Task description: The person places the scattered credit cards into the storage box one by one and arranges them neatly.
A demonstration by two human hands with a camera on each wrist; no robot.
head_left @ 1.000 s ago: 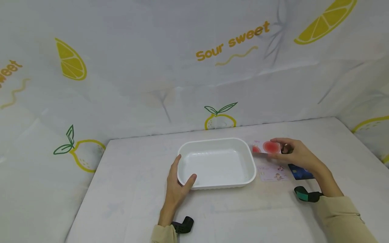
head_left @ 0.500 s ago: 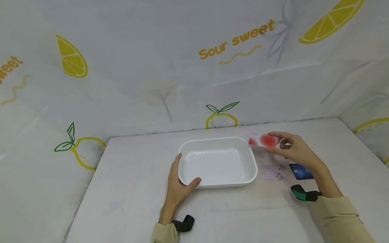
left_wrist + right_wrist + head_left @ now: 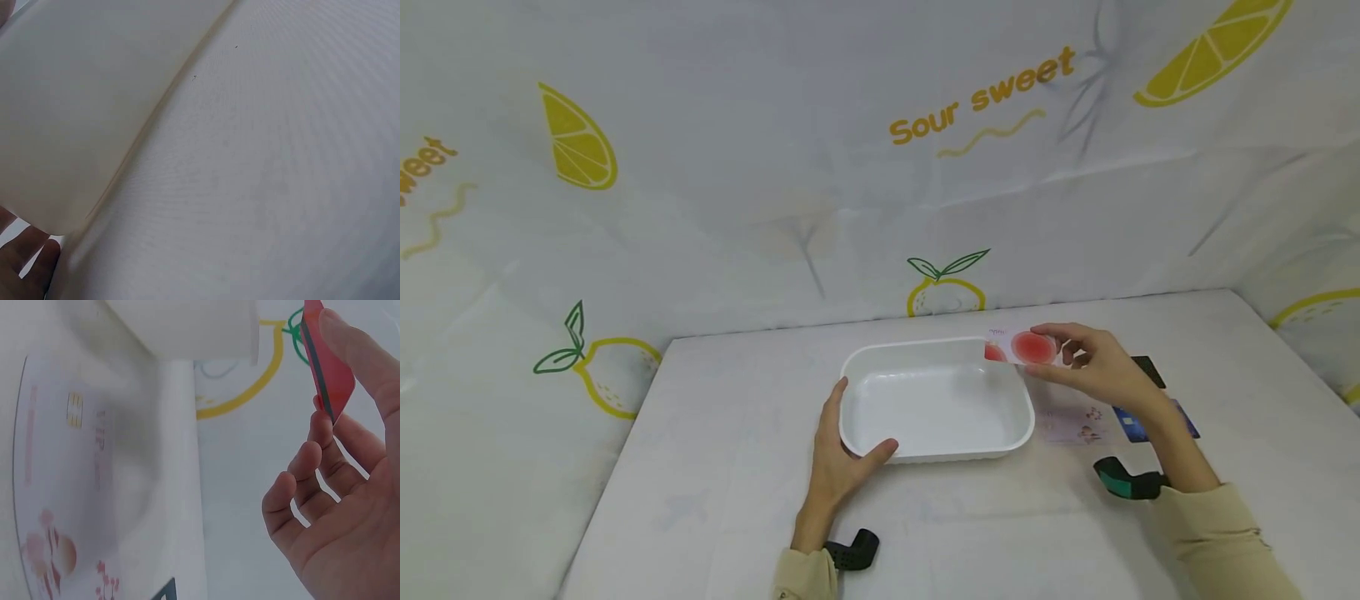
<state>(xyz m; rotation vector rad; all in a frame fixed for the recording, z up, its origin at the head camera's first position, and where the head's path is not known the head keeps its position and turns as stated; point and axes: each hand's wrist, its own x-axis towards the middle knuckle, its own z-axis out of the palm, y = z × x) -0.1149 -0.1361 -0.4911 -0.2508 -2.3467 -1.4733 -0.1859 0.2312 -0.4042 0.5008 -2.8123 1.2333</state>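
Note:
A white plastic tray (image 3: 936, 417) stands on the table. My left hand (image 3: 835, 475) holds its near left corner, thumb over the rim and fingers along the outer side. In the left wrist view the tray's side (image 3: 100, 100) fills the upper left, with fingertips (image 3: 44, 262) at its corner. My right hand (image 3: 1105, 367) pinches a white card with red circles (image 3: 1032, 347) between thumb and fingers, above the tray's far right corner. The right wrist view catches this card (image 3: 328, 369) edge-on, showing a red face with a dark stripe; the other fingers curl loosely.
Right of the tray lies a pale pink card (image 3: 1075, 427) with a chip. Beyond it are a blue card (image 3: 1131, 423), partly behind my right forearm, and a dark card (image 3: 1150, 371). A lemon-printed sheet (image 3: 737, 208) hangs behind the table (image 3: 970, 533).
My right hand has lifted the red-circled card from near the other cards and carried it left over the tray's corner. The dark card has come into sight. My left hand stays on the tray.

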